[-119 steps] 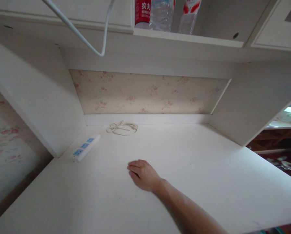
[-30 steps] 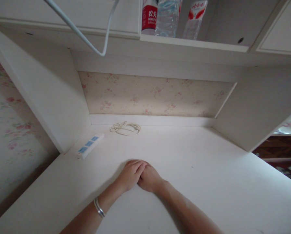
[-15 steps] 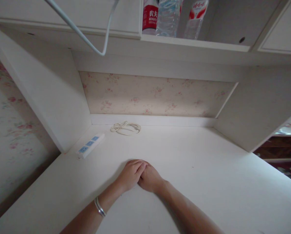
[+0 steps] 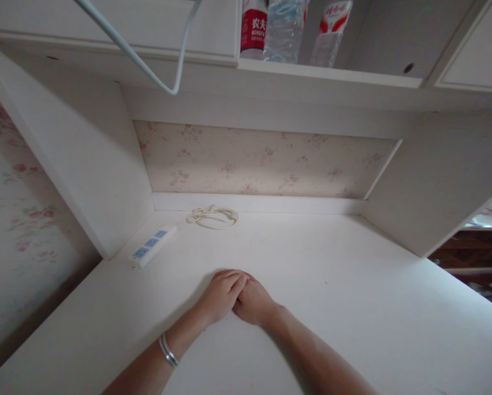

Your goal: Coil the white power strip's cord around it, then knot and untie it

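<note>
On the white desktop [image 4: 287, 247], my two hands rest together near the front middle. My left hand [image 4: 219, 299] comes in from the lower left, its fingers folded over the front of my right hand [image 4: 255, 303]. The left hand is closed on the right one. The right hand's fingers are hidden under it, so whether they are curled or hold anything cannot be seen. A silver bracelet [image 4: 169, 350] circles my left wrist.
A white power strip [image 4: 151, 247] with blue sockets lies at the left. A coiled cream cable [image 4: 213, 216] sits by the back panel. Overhead, bottles [image 4: 284, 30] stand in an open shelf [image 4: 332, 74]. A pale bent lamp arm [image 4: 139, 60] hangs at upper left.
</note>
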{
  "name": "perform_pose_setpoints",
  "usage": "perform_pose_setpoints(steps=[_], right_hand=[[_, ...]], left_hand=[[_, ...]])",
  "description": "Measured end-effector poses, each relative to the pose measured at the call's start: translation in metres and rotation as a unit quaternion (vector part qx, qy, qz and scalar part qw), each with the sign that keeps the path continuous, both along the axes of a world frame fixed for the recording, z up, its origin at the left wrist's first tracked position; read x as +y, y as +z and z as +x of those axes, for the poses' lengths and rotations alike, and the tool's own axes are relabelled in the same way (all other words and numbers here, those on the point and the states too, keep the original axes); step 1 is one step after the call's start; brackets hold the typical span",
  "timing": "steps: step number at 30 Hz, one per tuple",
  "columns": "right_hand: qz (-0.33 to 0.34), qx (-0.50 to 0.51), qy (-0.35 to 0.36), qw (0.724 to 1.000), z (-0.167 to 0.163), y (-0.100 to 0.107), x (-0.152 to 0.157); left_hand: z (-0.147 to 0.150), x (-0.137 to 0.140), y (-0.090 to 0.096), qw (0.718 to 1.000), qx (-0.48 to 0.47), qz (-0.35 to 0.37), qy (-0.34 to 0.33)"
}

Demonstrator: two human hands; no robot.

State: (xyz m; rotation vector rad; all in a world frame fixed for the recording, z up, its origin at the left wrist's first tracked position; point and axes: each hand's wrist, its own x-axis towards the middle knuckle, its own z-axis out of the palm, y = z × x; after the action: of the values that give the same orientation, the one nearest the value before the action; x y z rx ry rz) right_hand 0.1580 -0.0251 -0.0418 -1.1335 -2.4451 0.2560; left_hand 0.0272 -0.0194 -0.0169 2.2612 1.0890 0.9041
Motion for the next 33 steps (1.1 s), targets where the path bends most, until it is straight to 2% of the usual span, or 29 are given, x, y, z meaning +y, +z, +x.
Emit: perform_pose_setpoints(steps=[33], right_hand=[[-0.003, 0.009, 0.004, 1.0, -0.0001, 0.0021, -0.0008]], left_hand=[[-0.0006, -0.0017, 0.002, 1.0, 0.018, -0.006, -0.002]])
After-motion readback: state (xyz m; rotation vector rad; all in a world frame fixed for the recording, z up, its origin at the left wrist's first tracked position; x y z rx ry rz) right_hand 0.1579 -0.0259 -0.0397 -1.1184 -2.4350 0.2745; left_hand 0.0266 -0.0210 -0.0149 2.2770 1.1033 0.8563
